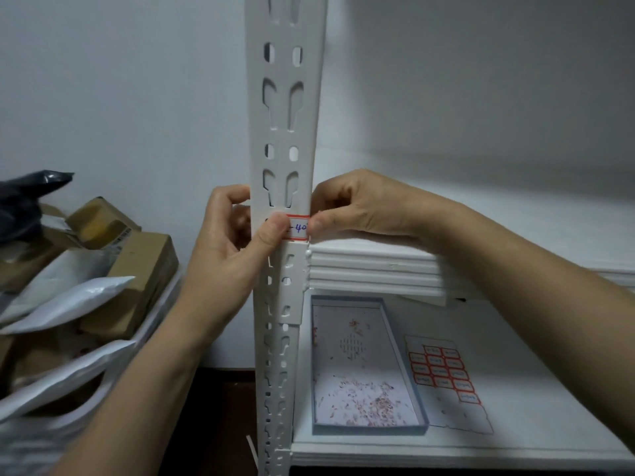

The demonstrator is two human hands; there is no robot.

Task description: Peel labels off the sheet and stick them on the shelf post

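A white slotted shelf post (285,125) rises through the middle of the view. A red-bordered label (299,228) with blue writing lies across the post at hand height. My left hand (226,249) wraps the post from the left, its thumb pressing on the label's left part. My right hand (357,207) comes from the right, fingers curled, its thumb tip against the label's right end at the post's edge. The label sheet (446,379), with several red-bordered labels on it, lies on the lower shelf to the right.
A shallow grey box lid (422,427) holding paper scraps lies on the lower white shelf (532,407) beside the sheet. An upper shelf board (378,266) meets the post just below the label. Cardboard boxes (144,262) and white mailer bags (68,297) pile up at the left.
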